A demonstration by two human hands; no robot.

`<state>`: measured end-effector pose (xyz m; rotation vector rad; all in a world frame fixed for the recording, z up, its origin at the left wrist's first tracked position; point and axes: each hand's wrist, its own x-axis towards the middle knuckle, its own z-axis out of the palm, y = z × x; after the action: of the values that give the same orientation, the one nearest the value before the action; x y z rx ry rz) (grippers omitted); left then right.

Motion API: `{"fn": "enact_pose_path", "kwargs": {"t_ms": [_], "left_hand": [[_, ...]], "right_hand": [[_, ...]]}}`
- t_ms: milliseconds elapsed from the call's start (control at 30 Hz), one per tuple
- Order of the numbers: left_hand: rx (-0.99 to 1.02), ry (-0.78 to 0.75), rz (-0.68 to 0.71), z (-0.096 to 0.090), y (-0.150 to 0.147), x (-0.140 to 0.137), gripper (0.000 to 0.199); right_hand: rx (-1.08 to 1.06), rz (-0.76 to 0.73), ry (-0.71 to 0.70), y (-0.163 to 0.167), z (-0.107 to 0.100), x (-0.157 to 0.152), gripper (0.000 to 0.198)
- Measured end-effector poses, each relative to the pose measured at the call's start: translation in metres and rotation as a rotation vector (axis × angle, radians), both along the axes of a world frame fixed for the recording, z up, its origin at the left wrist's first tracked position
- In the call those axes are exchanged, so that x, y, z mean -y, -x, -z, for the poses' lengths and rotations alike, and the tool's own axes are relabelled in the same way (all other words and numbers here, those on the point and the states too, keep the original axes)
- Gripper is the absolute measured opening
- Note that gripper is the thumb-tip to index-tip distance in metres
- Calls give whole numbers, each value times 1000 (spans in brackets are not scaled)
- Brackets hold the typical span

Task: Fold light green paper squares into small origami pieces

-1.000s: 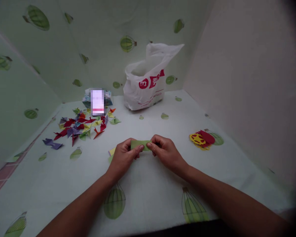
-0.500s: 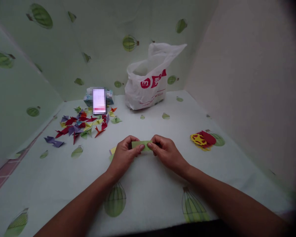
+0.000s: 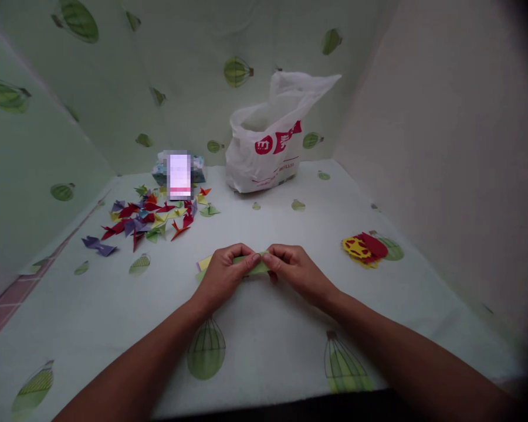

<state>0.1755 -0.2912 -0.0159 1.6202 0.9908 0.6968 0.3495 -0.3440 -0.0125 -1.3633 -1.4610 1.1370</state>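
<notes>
2 thumbs nearly meet now — left hand and right hand pinching green paper that shows less than before, so probably a fold's going in.

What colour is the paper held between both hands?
Light green; the paper shows in the head view, the only one.

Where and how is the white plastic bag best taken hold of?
Probably pinch the white plastic bag by its raised flap, coming from above: the flap stands up past the open mouth, with nothing resting over it.
</notes>
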Motion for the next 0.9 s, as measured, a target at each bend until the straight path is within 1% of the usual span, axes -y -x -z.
{"fn": "enact_pose_path", "kwargs": {"t_ms": [100, 333, 433, 600, 667, 733, 800, 833, 900], "left_hand": [[18, -11, -15, 1, -1, 1, 25], [83, 19, -38, 4, 0, 2, 26], [83, -3, -30, 2, 0, 2, 24], [34, -95, -14, 0, -2, 1, 24], [58, -61, -11, 1, -3, 0, 22], [86, 0, -11, 2, -4, 0, 21], [83, 12, -6, 3, -3, 0, 22], [71, -19, -7, 3, -3, 0, 22], [44, -129, -28, 3, -1, 1, 21]], "right_hand": [[-13, -13, 43, 2, 1, 0, 39], [-13, 20, 62, 5, 0, 3, 35], [0, 9, 51, 4, 0, 3, 35], [30, 8, -30, 2, 5, 2, 35], [86, 34, -77, 1, 7, 2, 35], [164, 92, -145, 2, 7, 4, 34], [235, 143, -208, 2, 7, 5, 35], [259, 153, -225, 2, 6, 5, 35], [275, 148, -225, 3, 6, 5, 37]]}}
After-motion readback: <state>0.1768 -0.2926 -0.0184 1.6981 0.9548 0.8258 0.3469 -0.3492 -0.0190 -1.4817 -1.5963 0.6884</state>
